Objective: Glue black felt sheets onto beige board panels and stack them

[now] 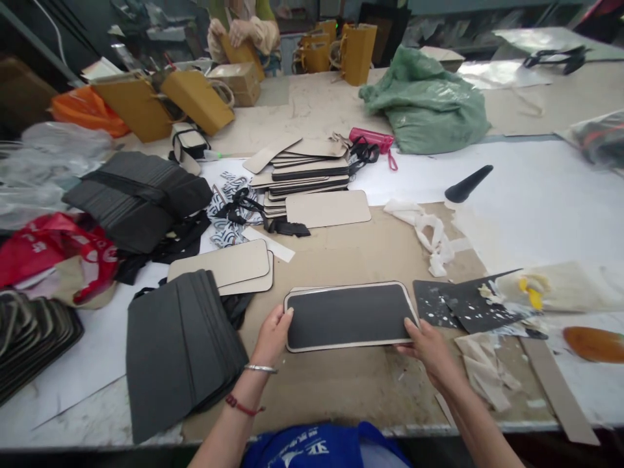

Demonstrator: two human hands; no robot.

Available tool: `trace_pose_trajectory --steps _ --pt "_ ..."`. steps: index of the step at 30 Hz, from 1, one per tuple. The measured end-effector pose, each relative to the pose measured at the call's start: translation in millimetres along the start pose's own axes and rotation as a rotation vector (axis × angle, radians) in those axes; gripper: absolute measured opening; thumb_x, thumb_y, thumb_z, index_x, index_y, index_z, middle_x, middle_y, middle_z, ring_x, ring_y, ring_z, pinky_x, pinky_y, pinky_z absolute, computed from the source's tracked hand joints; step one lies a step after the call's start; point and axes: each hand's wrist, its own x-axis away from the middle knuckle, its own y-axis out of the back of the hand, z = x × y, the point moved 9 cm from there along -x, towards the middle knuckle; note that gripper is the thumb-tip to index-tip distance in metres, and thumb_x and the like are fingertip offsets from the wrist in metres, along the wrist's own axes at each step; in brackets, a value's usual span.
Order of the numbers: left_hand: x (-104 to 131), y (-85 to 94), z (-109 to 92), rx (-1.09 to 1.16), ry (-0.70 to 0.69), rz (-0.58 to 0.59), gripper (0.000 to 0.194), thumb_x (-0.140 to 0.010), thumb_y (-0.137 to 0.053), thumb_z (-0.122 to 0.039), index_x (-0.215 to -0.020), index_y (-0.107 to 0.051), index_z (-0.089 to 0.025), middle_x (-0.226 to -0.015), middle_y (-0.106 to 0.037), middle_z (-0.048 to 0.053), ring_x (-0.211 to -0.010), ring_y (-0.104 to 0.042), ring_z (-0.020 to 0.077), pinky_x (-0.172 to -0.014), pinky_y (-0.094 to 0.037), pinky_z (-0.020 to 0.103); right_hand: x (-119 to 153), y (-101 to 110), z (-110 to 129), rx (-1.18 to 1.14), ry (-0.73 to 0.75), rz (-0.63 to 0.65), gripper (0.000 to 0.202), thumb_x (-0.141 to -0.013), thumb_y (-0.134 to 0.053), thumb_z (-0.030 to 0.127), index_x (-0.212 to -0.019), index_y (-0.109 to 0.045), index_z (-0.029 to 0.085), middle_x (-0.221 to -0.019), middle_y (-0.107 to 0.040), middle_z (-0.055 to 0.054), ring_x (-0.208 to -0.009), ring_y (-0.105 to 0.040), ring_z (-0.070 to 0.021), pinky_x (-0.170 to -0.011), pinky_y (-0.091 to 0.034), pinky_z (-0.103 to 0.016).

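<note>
A rounded rectangular panel (348, 317), dark grey with a beige border, lies between my two hands over the brown board (331, 390). My left hand (273, 335) grips its left end, thumb on top. At the right end, my right hand (426, 344) holds the lower corner with the thumb on top and fingers beneath. Another beige edge shows just behind the panel. Left of my left hand sits a stack of dark grey sheets (180, 351), with two beige rounded panels (229, 263) behind it.
Stacked beige and black panels (312, 169) stand at centre back, near a green bag (429, 104). Glue-spotted dark pieces (439, 305) and an orange oval object (592, 343) lie right. A dark tapered object (468, 184) rests behind them. Across the table are another person's hands (244, 36).
</note>
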Motion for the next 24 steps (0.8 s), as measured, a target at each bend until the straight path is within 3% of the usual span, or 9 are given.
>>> trace_pose_trajectory --steps 5,10,12,15,17,18,21,22,24 --pt "7 -6.6 2 0.184 0.052 0.100 0.035 -0.066 -0.062 -0.047 -0.080 -0.056 -0.016 -0.076 -0.064 0.000 -0.075 -0.057 0.0149 -0.075 -0.043 0.027 4 -3 4 -0.020 0.008 -0.004 0.027 -0.062 -0.062 0.040 -0.079 -0.050 0.023 -0.080 -0.059 -0.002 -0.060 -0.059 -0.0181 -0.050 -0.055 -0.032" --pt "-3 -4.3 18 0.154 0.031 0.035 0.032 -0.064 -0.061 -0.046 -0.067 -0.050 -0.017 -0.060 -0.058 -0.002 -0.060 -0.055 0.0131 -0.061 -0.044 0.025 26 1 35 0.109 0.137 -0.063 0.030 -0.065 -0.060 0.046 -0.081 -0.047 0.024 -0.067 -0.057 0.002 -0.050 -0.060 -0.0190 -0.043 -0.052 -0.031" --pt "-3 1.8 20 0.107 -0.013 -0.056 0.029 -0.069 -0.057 -0.044 -0.074 -0.051 -0.016 -0.063 -0.059 0.000 -0.060 -0.056 0.0145 -0.061 -0.046 0.028 39 2 56 0.220 0.234 -0.089 0.031 -0.067 -0.058 0.051 -0.079 -0.047 0.025 -0.061 -0.057 0.002 -0.050 -0.061 -0.0196 -0.044 -0.052 -0.030" --pt "22 23.1 -1 -0.156 -0.277 -0.389 0.029 -0.077 -0.051 -0.034 -0.099 -0.051 -0.016 -0.088 -0.062 0.008 -0.082 -0.060 0.0194 -0.075 -0.048 0.036 55 -1 83 0.340 0.328 -0.123 0.031 -0.070 -0.054 0.054 -0.080 -0.049 0.025 -0.056 -0.058 0.002 -0.050 -0.062 -0.0201 -0.047 -0.053 -0.029" --pt "58 11.3 -30 -0.427 -0.632 -0.487 0.030 -0.079 -0.051 -0.024 -0.108 -0.050 -0.018 -0.102 -0.059 0.011 -0.097 -0.055 0.0207 -0.085 -0.044 0.039 61 -5 94 0.381 0.358 -0.125 0.032 -0.072 -0.051 0.055 -0.082 -0.050 0.025 -0.056 -0.060 0.002 -0.050 -0.062 -0.0205 -0.047 -0.052 -0.030" --pt "75 -8.7 -40 -0.544 -0.824 -0.412 0.030 -0.079 -0.050 -0.019 -0.109 -0.050 -0.018 -0.103 -0.058 0.010 -0.101 -0.054 0.0200 -0.088 -0.044 0.038 63 -8 98 0.404 0.370 -0.125 0.031 -0.073 -0.050 0.055 -0.082 -0.050 0.025 -0.056 -0.061 0.002 -0.050 -0.062 -0.0206 -0.047 -0.052 -0.030" --pt "117 -86.2 -34 -0.751 -1.215 0.109 0.032 -0.081 -0.043 -0.011 -0.111 -0.049 -0.018 -0.102 -0.060 0.008 -0.101 -0.054 0.0161 -0.087 -0.046 0.030 68 -12 106 0.484 0.413 -0.139 0.031 -0.075 -0.047 0.055 -0.084 -0.051 0.025 -0.052 -0.060 0.002 -0.050 -0.062 -0.0207 -0.048 -0.052 -0.030" --pt "124 -106.8 -25 -0.797 -1.259 0.251 0.032 -0.082 -0.041 -0.011 -0.113 -0.049 -0.018 -0.105 -0.060 0.009 -0.104 -0.053 0.0162 -0.088 -0.045 0.030 71 -14 108 0.505 0.432 -0.146 0.031 -0.075 -0.047 0.055 -0.083 -0.051 0.025 -0.051 -0.060 0.002 -0.049 -0.062 -0.0206 -0.048 -0.051 -0.029" --pt "122 -135.8 -9 -0.881 -1.236 0.398 0.033 -0.083 -0.041 -0.015 -0.116 -0.047 -0.018 -0.116 -0.057 0.010 -0.112 -0.049 0.0189 -0.094 -0.042 0.034 81 -17 115 0.539 0.479 -0.158 0.031 -0.076 -0.046 0.055 -0.082 -0.051 0.025 -0.048 -0.059 0.002 -0.047 -0.062 -0.0206 -0.047 -0.051 -0.029"
